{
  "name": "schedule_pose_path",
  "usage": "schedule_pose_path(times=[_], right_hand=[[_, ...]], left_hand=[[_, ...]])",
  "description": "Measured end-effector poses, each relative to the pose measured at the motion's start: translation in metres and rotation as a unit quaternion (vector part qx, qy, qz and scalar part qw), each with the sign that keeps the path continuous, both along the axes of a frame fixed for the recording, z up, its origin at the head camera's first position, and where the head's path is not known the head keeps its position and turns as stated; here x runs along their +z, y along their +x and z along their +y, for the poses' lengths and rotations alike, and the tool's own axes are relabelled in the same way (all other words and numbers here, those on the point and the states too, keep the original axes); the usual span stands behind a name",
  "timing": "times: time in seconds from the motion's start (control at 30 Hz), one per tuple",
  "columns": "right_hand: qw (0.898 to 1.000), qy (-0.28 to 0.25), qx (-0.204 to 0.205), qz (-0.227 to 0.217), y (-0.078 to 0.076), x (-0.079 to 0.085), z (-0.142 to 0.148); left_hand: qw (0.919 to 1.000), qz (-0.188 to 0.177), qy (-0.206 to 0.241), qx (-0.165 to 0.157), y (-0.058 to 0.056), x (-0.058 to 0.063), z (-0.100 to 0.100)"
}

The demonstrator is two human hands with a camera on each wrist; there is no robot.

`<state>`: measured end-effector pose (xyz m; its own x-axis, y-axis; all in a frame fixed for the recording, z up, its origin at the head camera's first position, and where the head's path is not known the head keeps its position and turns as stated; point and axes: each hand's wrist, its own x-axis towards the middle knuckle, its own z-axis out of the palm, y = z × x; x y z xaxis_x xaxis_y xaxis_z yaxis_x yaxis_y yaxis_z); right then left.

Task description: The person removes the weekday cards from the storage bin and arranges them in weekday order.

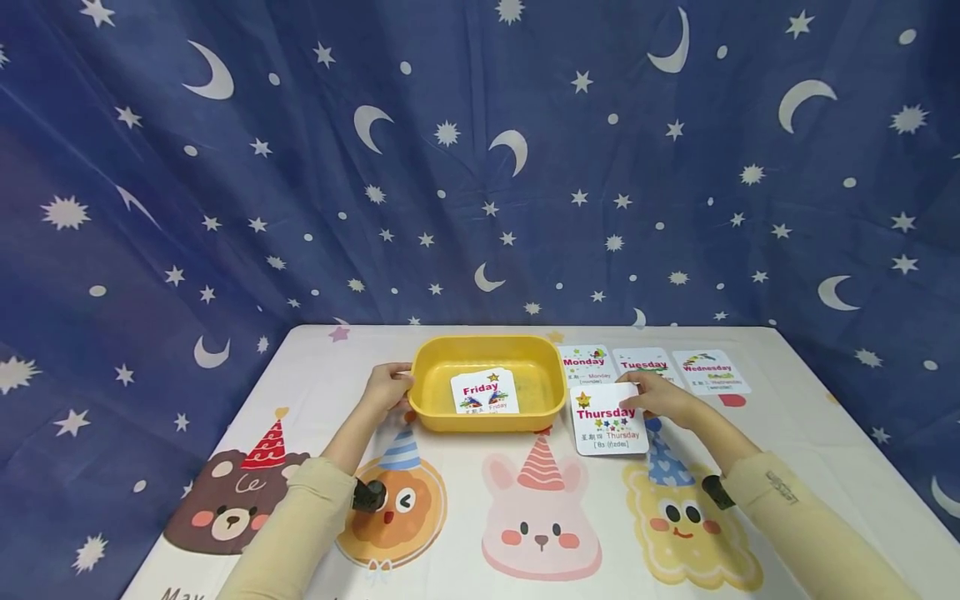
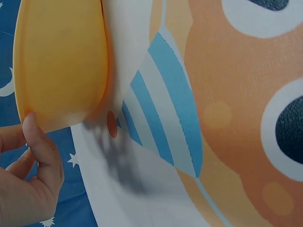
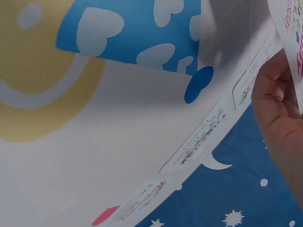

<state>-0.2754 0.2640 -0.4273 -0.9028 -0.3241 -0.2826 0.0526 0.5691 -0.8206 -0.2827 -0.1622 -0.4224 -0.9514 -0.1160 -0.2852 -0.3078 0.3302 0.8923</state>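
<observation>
My left hand [image 1: 387,387] grips the left end of a yellow plastic basin [image 1: 487,423], thumb on the outside of its wall in the left wrist view. Inside the basin lies a small stack of cards, with the Friday card [image 1: 484,393] on top. A white Thursday card [image 1: 611,425] is pinched by its right edge in my right hand [image 1: 660,398], held up over the table just right of the basin. Behind it the Monday card [image 1: 587,365], the Tuesday card [image 1: 637,363] and the Wednesday card [image 1: 711,372] lie in a row; my right hand partly covers the Tuesday card.
A white tablecloth [image 1: 465,508] printed with cartoon faces in party hats covers the table. Beyond the table's far edge hangs a dark blue curtain [image 1: 450,208] with moons and stars. Dark wrist cameras sit at both beige sleeves [image 1: 300,508].
</observation>
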Motion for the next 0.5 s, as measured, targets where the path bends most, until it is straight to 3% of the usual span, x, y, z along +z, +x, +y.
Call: schedule_pose_path(times=[0.3, 0.5], right_hand=[[1.000, -0.014, 0.000, -0.017, -0.005, -0.006, 0.003], [1.000, -0.025, 0.009, 0.006, -0.007, -0.014, 0.006]], left_hand=[[1.0000, 0.004, 0.002, 0.000, -0.001, -0.002, 0.001], [1.0000, 0.007, 0.004, -0.004, -0.001, -0.003, 0.000]])
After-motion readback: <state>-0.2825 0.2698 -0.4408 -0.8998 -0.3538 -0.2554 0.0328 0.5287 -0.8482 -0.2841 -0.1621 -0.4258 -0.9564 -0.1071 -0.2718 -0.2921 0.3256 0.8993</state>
